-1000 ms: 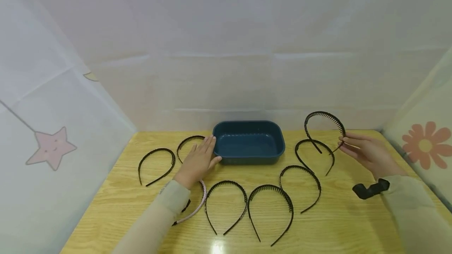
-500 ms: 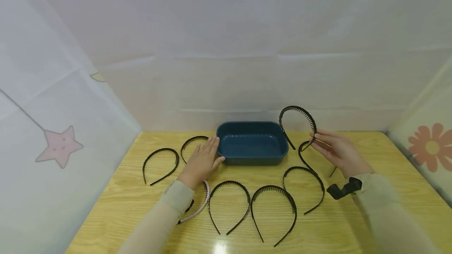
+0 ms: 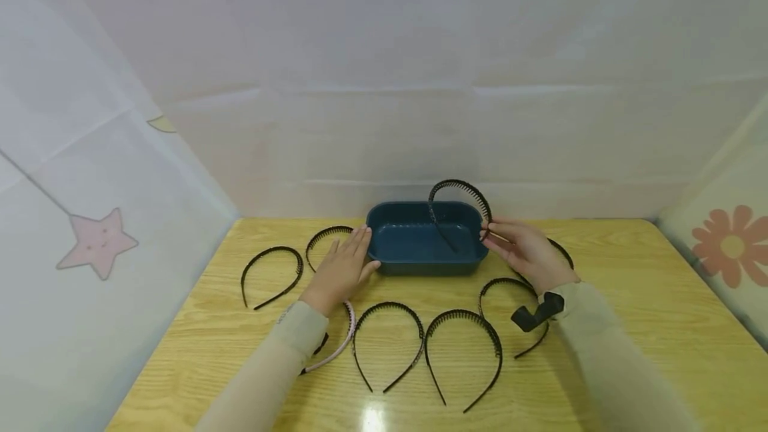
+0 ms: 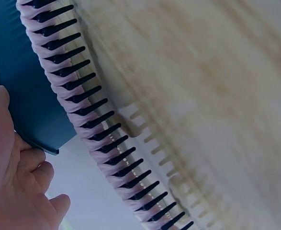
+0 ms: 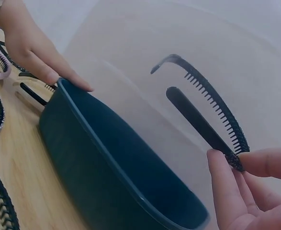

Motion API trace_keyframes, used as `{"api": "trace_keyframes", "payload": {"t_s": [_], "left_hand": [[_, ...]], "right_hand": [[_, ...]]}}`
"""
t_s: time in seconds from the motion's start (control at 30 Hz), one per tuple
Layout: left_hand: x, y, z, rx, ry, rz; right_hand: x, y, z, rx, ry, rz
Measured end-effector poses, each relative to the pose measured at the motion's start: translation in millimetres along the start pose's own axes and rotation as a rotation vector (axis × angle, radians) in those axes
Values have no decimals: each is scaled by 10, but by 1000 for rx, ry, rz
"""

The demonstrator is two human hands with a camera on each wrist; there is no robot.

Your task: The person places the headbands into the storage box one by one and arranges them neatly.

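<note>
A dark blue rectangular bin (image 3: 427, 269) stands at the back of the wooden table. My left hand (image 3: 339, 273) rests on its left rim, fingers straight. My right hand (image 3: 529, 255) pinches one end of a black toothed headband (image 5: 193, 116) between thumb and fingers. The headband's arch rises over the right part of the bin, its other end overlapping the opening in the head view. Under the left forearm lies a pink-wrapped headband (image 4: 85, 125) with black teeth, partly hidden by the sleeve. No headband shows inside the bin.
Several black headbands lie around the bin: one far left (image 3: 273, 249), one behind the left hand (image 3: 318, 235), two in front (image 3: 391, 305) and two at right (image 3: 510, 281), one partly behind the right hand. Pale cloth (image 3: 360, 119) hangs behind the table (image 3: 636, 325).
My right hand has carried the black headband leftward from the table's right side to over the bin's right part. The left hand has stayed at the bin's left rim.
</note>
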State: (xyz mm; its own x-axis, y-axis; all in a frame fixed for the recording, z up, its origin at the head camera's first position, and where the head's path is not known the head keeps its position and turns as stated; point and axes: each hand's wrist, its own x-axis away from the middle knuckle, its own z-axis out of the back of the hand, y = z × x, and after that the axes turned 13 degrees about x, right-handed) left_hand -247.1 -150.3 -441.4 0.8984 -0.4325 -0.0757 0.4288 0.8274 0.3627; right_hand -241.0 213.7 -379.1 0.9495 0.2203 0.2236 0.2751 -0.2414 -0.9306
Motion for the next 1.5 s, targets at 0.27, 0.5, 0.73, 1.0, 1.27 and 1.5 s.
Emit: {"api": "trace_keyframes", "payload": {"t_s": [0.27, 0.5, 0.73, 1.0, 1.27, 1.5], "left_hand": [[27, 9, -2, -13, -8, 3], [1, -6, -9, -19, -16, -4], [-24, -35, -30, -23, -4, -17], [-26, -37, -39, 4, -1, -12], [4, -61, -48, 4, -16, -4], [-4, -47, -25, 18, -2, -17]], "right_hand": [[-204, 158, -226, 40, 93, -51], [-305, 259, -351, 34, 171, -32], [-412, 365, -507, 208, 225, 58], [-539, 428, -631, 345, 266, 112], [-567, 462, -805, 499, 288, 127], [-634, 479, -892, 604, 261, 115]]}}
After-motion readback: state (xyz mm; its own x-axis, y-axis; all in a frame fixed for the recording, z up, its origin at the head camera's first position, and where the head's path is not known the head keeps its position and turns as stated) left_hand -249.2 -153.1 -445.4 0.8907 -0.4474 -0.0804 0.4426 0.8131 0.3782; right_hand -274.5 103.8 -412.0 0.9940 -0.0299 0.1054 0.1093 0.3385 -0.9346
